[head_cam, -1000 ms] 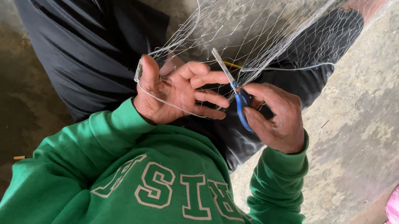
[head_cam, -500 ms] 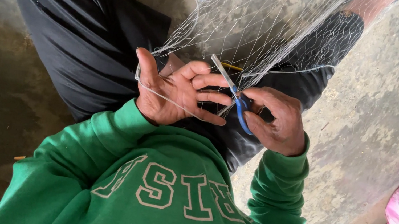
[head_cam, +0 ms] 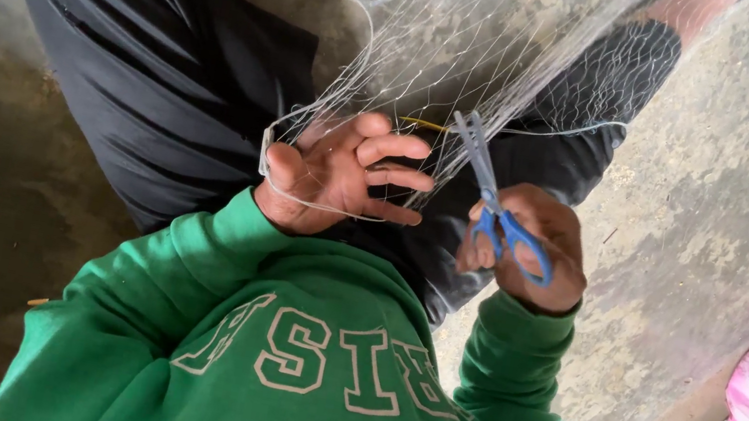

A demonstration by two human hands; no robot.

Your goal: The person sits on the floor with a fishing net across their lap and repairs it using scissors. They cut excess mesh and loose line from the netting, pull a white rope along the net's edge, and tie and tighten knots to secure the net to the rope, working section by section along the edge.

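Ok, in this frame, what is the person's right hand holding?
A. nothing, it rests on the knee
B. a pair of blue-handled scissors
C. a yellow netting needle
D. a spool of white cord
B: the right hand grips the blue-handled scissors, their metal blades pointing up into the thin white mesh fishing net, while the left hand has net strands looped around it.

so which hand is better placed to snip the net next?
Probably the right hand: it already holds the blue scissors, blades pointing into the net. The left hand has net strands looped over its spread fingers and holds no tool.
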